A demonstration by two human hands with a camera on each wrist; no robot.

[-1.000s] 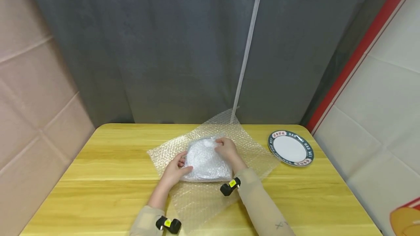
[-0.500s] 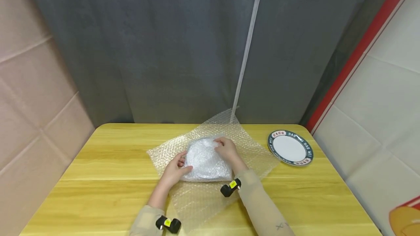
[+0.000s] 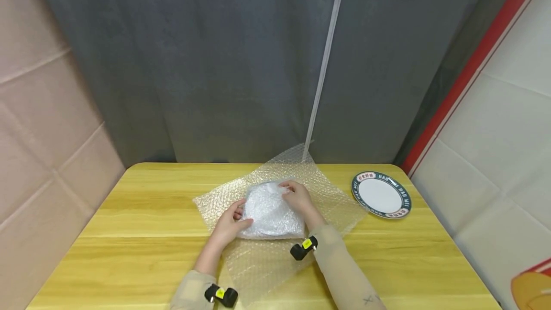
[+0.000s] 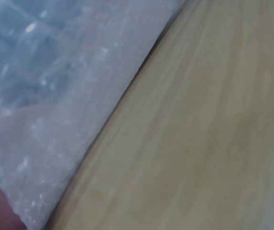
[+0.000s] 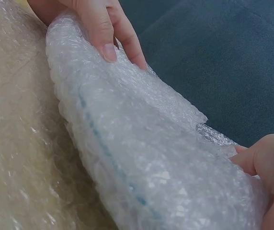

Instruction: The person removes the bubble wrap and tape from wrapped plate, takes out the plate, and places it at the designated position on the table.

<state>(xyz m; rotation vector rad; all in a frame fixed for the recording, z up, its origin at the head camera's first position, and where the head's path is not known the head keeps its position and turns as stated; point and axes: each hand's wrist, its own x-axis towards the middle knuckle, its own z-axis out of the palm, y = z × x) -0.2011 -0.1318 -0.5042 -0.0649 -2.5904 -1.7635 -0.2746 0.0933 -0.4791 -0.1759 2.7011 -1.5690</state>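
A bundle wrapped in bubble wrap [image 3: 271,214] lies on the wooden table, on top of a larger spread sheet of bubble wrap [image 3: 267,267]. A teal line shows through its layers in the right wrist view. My left hand [image 3: 229,224] holds the bundle's left side, thumb over the top and fingers at the edge. Towards the far right of the bundle, my right hand [image 3: 299,200] pinches the wrap between thumb and fingers; the right wrist view shows both the left hand [image 5: 106,31] and the right hand [image 5: 271,167] on it. What lies inside is hidden.
A round plate [image 3: 380,195] with a white centre and a dark patterned rim rests at the table's right rear, close to a corner of the spread sheet. Behind the table [image 3: 129,233] hangs a dark grey curtain [image 3: 215,71]. Light panels stand at both sides.
Almost nothing differs. My right hand's fingertips have shifted very slightly left on the wrap; the left hand, bundle and plate stay in place.
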